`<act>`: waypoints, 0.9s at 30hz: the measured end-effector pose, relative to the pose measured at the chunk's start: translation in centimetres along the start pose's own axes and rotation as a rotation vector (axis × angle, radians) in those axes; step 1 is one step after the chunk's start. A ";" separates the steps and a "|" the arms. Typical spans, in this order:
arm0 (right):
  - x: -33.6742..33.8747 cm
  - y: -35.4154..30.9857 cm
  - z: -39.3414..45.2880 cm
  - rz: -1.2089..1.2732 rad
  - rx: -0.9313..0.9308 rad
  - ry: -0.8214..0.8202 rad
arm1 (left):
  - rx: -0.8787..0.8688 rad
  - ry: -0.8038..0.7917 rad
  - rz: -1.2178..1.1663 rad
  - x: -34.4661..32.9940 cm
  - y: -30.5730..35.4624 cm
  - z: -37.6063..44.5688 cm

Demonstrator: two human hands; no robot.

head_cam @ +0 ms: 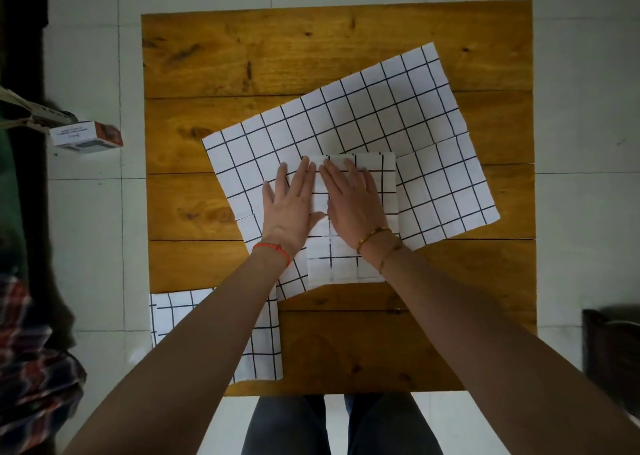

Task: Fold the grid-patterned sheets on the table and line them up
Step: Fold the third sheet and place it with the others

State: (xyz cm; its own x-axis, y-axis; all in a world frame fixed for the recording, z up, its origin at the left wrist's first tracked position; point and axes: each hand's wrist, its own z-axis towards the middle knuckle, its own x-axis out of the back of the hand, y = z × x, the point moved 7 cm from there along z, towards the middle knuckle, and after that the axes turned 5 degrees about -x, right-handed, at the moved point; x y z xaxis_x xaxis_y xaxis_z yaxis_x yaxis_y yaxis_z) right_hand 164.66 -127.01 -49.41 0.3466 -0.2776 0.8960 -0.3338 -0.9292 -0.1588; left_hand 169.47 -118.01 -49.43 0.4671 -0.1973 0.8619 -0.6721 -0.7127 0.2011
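Observation:
A large white sheet with a black grid (374,122) lies flat and skewed across the middle of the wooden table (242,59). On top of it sits a smaller folded grid sheet (346,264), upright and narrow. My left hand (289,208) and my right hand (353,201) lie flat on the folded sheet side by side, palms down, fingers stretched out. Another folded grid sheet (263,343) rests at the near left corner of the table, partly hidden under my left forearm.
A small white and red box (86,137) lies on the tiled floor left of the table. Plaid cloth (31,350) is at the lower left edge. A dark container (609,347) stands on the floor at the right. My legs are below the near edge.

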 end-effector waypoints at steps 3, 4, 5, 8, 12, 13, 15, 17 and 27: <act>0.2 1.7 -0.4 -0.033 -0.028 0.029 | 0.001 -0.013 0.010 -0.2 -0.1 0.1; 0.4 2.7 -0.6 -0.037 -0.063 0.039 | 0.006 -0.017 0.018 -0.3 -0.2 0.1; 0.6 4.0 -1.0 -0.037 -0.106 0.046 | 0.007 -0.023 0.028 -0.3 -0.2 0.2; 0.8 8.3 -2.1 -0.041 -0.226 0.044 | 0.005 -0.035 0.035 -0.4 -0.2 0.2; 1.7 9.3 -2.3 -0.054 -0.242 0.065 | 0.006 -0.033 0.034 -0.4 -0.1 0.3; 2.1 8.8 -2.1 -0.043 -0.236 0.078 | 0.009 -0.036 0.038 -0.4 -0.1 0.3; 2.8 7.0 -1.7 -0.044 -0.176 0.101 | 0.012 -0.039 0.048 -0.3 0.1 0.3; 2.5 4.3 -1.4 -0.049 -0.064 0.071 | 0.009 -0.025 0.056 -0.2 0.3 0.1; 0.8 1.3 -1.7 -0.016 -0.021 -0.074 | -0.058 0.041 0.061 -3.6 1.7 -6.2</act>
State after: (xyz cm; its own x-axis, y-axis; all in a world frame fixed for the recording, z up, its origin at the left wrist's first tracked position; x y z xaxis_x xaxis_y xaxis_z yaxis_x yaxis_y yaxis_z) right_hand 163.01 -128.07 -48.18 0.4156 -0.2809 0.8651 -0.3459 -0.9285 -0.1353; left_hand 163.07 -114.33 -49.25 0.4017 -0.2105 0.8913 -0.7310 -0.6600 0.1736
